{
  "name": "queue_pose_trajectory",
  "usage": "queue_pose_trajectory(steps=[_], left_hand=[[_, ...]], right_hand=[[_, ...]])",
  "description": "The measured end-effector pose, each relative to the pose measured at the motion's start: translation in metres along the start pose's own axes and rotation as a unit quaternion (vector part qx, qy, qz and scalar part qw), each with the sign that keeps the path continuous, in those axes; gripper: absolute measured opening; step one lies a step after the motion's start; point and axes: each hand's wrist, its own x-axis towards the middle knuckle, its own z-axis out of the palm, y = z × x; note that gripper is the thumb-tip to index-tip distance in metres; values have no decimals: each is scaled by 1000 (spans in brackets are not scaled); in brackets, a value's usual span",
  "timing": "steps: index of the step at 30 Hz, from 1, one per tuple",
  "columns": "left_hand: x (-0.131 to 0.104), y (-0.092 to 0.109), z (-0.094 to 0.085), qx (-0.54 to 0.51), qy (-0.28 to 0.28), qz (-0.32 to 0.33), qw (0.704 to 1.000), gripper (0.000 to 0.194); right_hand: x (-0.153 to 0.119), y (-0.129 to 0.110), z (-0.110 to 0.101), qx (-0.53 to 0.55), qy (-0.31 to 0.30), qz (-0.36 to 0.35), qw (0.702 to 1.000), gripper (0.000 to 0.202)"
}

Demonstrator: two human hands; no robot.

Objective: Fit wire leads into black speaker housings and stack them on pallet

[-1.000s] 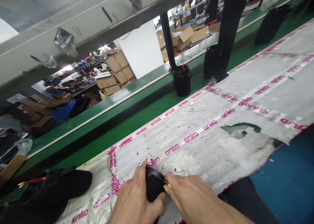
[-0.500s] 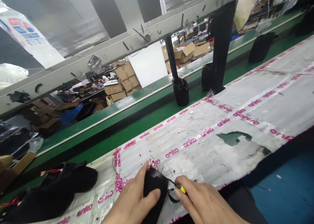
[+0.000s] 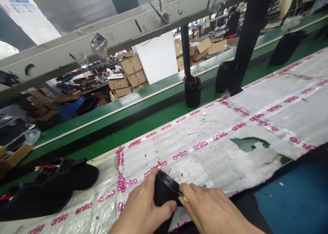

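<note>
A black fabric-covered part (image 3: 164, 193) with a dark plastic rim stands near the front edge of the table, small coloured wires at its far end. My left hand (image 3: 143, 203) grips it from the left, thumb across its near side. At the rim's right end, my right hand (image 3: 210, 206) pinches a small tool with a yellow-green part (image 3: 185, 198); the rest of the tool is mostly hidden by the fingers.
Similar black parts (image 3: 77, 177) with red wires lie on the left. Plastic wrap (image 3: 205, 165) covers the table. Beyond it runs a green conveyor (image 3: 112, 134) with another black part (image 3: 192, 93), under a grey beam (image 3: 123, 28). A person (image 3: 232, 22) is far behind.
The black part has turned so that its rim shows more. My right hand has moved slightly left against the rim, and the black loop beneath it no longer shows. The view has shifted.
</note>
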Motion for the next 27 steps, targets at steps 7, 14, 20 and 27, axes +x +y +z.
queue_pose_trajectory(steps=[7,14,20,27], left_hand=[[0,8,2,12,13,-13,1000,74],[0,8,7,34,13,-21,999,77],[1,15,13,101,21,-45,994,79],[5,14,20,119,27,-37,992,78]], right_hand=[[-1,-2,2,-3,-10,3,1000,21],[-4,-3,2,4,21,5,1000,18],[-12,-7,7,-48,28,14,998,20],[-16,-7,5,-42,14,18,999,27]])
